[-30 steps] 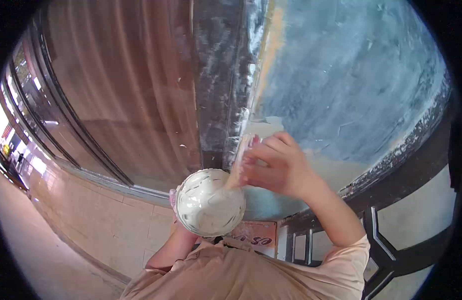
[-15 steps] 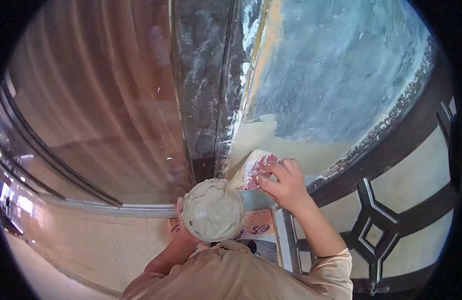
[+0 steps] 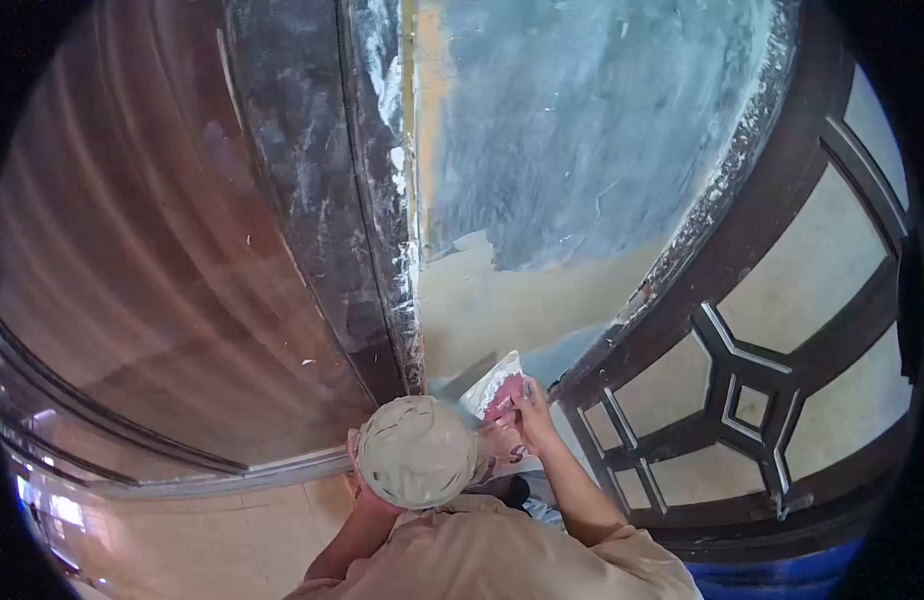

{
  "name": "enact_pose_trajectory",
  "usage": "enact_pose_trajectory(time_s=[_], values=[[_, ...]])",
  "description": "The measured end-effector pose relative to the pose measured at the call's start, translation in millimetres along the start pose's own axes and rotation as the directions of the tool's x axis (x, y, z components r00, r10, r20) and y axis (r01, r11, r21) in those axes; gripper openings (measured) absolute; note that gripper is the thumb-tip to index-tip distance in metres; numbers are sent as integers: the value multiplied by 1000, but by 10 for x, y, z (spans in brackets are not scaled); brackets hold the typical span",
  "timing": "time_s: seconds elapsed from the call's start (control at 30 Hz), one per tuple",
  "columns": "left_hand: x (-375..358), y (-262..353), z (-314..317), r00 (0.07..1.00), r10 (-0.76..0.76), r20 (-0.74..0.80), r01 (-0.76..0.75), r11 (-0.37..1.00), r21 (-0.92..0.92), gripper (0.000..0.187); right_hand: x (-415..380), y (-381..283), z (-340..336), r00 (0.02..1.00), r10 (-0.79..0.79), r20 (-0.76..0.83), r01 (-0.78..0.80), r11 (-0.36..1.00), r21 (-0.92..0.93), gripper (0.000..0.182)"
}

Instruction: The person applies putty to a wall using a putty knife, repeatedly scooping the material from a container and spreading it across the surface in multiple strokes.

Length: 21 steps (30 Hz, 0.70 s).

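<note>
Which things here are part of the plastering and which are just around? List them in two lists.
In use:
- right hand holding the spreader blade against the wall
- left hand under the bowl of putty
- blue wall panel, partly coated with cream putty

Just around:
- dark door frame
- brown shutter
- patterned metal grille
- printed paper below the blade

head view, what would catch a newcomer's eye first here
Low in the middle, the left hand holds up a round bowl caked with pale putty. Beside it the right hand presses a red-handled scraper to the wall. Above them spreads the blue-grey wall panel, its lower part covered by a fresh beige patch, with a dark lattice gate to the right.
</note>
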<state>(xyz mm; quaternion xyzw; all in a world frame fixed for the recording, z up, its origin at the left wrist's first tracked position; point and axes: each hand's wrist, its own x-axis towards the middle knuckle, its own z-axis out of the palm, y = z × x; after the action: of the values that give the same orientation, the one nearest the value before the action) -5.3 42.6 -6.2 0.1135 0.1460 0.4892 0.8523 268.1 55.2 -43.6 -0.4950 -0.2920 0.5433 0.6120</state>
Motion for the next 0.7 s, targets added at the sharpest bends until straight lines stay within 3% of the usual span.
enact_pose_trajectory(time_s=[0.03,0.07,0.17,0.23,0.33,0.4,0.47,0.53,0.6,0.7], values=[[-25,9,-3,1000,-12,7,12,1000,10,82,-6,-43,-2,990,134,52,-139,981,132,34],[-59,15,2,1000,12,-3,-12,1000,-3,81,42,1,-18,985,161,59,-171,949,267,32],[-66,40,82,998,49,39,-49,999,-16,81,102,-196,208,976,209,53,-216,940,264,29],[-78,64,85,994,71,83,-70,997,-17,81,146,-353,394,983,157,96,-178,941,287,29],[-136,108,-66,993,95,68,-96,995,18,81,193,-633,735,988,43,149,-65,987,145,30],[-149,121,-191,978,189,-87,-189,982,9,84,228,-740,924,981,-3,192,-25,989,145,30],[-208,148,-84,980,189,-65,-189,982,13,83,240,-824,1086,962,-80,260,46,990,137,31],[-231,161,-107,980,191,-45,-191,981,13,82,215,-966,1274,963,-113,245,80,987,140,30],[-253,136,-283,961,242,-130,-257,960,-112,83,238,-1096,1447,958,-166,233,137,981,138,28],[-309,195,-102,976,201,-88,-204,979,-27,84,248,-1180,1597,943,-213,255,161,964,210,26]])
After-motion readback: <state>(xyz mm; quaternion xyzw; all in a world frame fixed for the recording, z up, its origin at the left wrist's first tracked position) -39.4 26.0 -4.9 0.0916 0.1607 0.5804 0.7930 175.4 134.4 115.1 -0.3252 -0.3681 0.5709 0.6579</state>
